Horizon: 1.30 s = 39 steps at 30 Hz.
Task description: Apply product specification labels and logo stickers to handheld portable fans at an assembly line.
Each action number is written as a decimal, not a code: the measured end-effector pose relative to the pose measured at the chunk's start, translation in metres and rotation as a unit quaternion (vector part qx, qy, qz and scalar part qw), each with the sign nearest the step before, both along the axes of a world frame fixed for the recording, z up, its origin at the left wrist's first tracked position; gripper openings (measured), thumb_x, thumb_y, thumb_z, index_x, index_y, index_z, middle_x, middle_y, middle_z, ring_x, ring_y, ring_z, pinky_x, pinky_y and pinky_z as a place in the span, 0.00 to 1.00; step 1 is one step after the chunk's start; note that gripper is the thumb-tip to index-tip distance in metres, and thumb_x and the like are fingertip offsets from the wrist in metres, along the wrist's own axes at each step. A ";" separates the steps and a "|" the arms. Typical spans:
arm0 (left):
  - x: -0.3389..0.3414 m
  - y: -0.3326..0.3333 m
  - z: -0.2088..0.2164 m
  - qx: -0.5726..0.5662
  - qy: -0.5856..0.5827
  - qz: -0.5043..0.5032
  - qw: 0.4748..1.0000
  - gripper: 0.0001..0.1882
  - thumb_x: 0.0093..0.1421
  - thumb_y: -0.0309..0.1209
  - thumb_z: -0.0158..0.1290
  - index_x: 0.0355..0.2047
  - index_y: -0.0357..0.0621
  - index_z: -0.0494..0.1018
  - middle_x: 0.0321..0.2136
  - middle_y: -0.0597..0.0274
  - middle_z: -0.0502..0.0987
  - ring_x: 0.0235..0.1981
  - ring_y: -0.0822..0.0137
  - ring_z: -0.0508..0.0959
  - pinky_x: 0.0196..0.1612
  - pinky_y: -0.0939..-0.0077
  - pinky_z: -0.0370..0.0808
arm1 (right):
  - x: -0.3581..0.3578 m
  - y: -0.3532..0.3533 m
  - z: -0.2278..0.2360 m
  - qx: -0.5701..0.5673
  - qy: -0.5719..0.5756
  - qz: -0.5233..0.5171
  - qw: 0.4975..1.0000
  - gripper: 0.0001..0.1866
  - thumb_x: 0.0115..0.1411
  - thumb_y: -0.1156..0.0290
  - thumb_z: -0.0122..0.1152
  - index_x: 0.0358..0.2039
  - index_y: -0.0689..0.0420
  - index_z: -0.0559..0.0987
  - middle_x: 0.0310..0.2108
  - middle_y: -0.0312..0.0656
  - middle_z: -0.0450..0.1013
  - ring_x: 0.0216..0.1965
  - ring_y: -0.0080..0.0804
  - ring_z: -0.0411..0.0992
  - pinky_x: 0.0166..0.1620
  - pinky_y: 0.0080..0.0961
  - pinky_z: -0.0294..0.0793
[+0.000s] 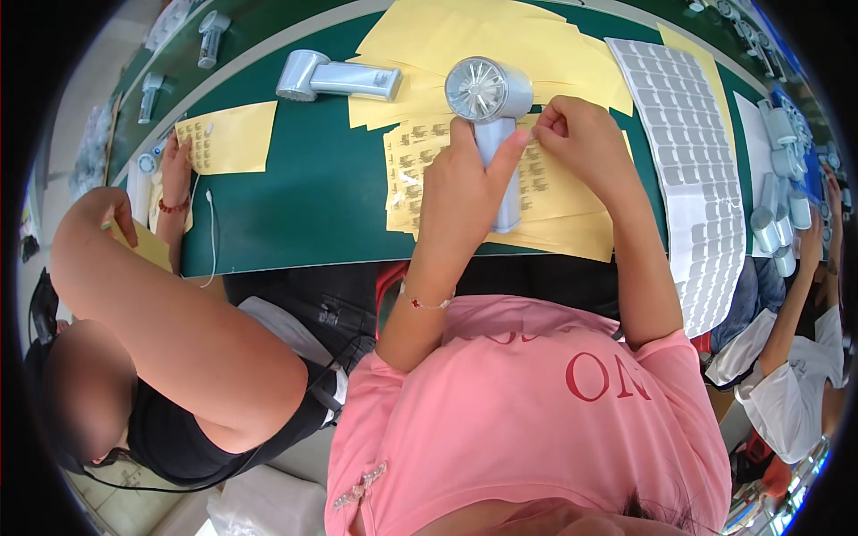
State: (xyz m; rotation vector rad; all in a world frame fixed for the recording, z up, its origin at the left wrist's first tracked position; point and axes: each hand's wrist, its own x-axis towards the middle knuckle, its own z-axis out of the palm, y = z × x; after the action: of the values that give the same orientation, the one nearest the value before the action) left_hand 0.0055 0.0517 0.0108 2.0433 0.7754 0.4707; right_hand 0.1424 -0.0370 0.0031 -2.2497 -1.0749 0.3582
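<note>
My left hand [465,183] is wrapped round the handle of a pale blue handheld fan [506,201], thumb laid along it. The fan's round head, with a clear-looking bladed front, points up and away from me. Close to the fan's right side, my right hand [576,138] is closed in a pinch; whatever sits between its fingertips is too small to make out. Beneath both hands lie yellow sticker sheets [420,170] printed with small dark labels, some of them peeled off. A second pale blue fan [357,79] lies on its side beyond my left hand.
Plain yellow sheets [474,36] spread across the far side of the green table [304,196]. To the right hangs a long sheet of grey labels [693,143] over the table edge. Co-workers sit on both sides; one at left holds a yellow sheet [237,134]. Several fans [782,152] crowd the right.
</note>
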 end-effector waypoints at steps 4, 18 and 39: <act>0.000 0.001 0.000 0.005 -0.012 0.003 1.000 0.31 0.56 0.53 0.47 0.34 0.29 0.62 0.16 0.40 0.72 0.20 0.43 0.74 0.23 0.58 0.71 | -0.004 -0.001 -0.004 0.031 -0.074 0.011 0.997 0.06 0.49 0.72 0.58 0.24 0.62 0.74 0.21 0.40 0.71 0.22 0.29 0.69 0.27 0.24 0.67; -0.001 0.003 -0.009 -0.142 -0.149 0.023 0.978 0.29 0.57 0.53 0.45 0.41 0.34 0.65 0.27 0.47 0.76 0.27 0.59 0.77 0.32 0.68 0.72 | -0.007 -0.039 0.003 0.225 0.178 0.032 0.957 0.05 0.53 0.75 0.59 0.28 0.62 0.73 0.25 0.32 0.68 0.26 0.16 0.65 0.31 0.12 0.65; -0.016 -0.011 0.018 -0.400 -0.271 -0.030 0.875 0.30 0.61 0.54 0.37 0.41 0.35 0.68 0.21 0.61 0.73 0.20 0.77 0.71 0.23 0.86 0.66 | -0.072 -0.044 0.050 0.253 0.504 0.128 0.816 0.04 0.55 0.79 0.55 0.30 0.64 0.70 0.27 0.37 0.67 0.28 0.22 0.69 0.33 0.19 0.74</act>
State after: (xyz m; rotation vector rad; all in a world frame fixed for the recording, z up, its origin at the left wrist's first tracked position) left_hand -0.0103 0.0403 0.0285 1.0771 0.4415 0.5369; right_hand 0.0701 -0.0809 0.0528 -1.1253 -0.7259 1.0795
